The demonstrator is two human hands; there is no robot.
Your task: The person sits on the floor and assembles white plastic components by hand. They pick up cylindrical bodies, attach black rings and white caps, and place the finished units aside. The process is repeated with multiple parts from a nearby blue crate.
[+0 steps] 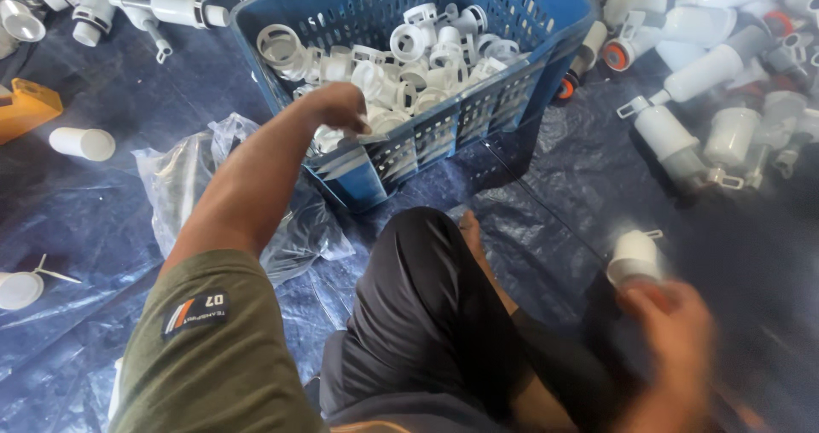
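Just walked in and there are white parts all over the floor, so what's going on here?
A person sits on a dark blue tarp. Their left hand reaches into a blue slatted crate full of small white plastic fittings. Their right hand, blurred, holds a white cylindrical part low by the knee. More white parts with orange ends lie heaped to the right, and a crumpled clear plastic bag sits beside the crate.

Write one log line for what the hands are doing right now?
left hand: reaching into blue crate of white plastic parts | right hand: holding white cylinder part, blurred
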